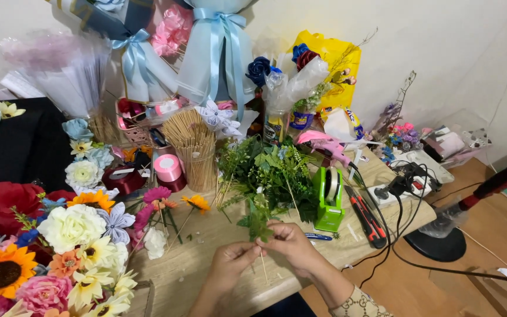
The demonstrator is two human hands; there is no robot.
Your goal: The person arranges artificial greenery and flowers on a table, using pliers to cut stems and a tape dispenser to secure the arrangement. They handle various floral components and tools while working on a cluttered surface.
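— What fills the table [206,258]?
— Flowers [71,235] at its left, greenery [271,170] at centre, a green tape dispenser [328,199] beside that.
— And the hands?
— Near the front edge, left hand [230,264] and right hand [291,243] meet, both pinching one leafy sprig [258,223] on a thin stick.

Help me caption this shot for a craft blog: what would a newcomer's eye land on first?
First, the heap of artificial flowers at lower left, with a sunflower, white blooms and a red rose. Next, bottom centre, the left hand and right hand pinch a green leafy sprig on a thin stick above the wooden table. Behind them stand a cup of wooden skewers, a bright green tape dispenser and pale blue ribboned bouquets at the top.
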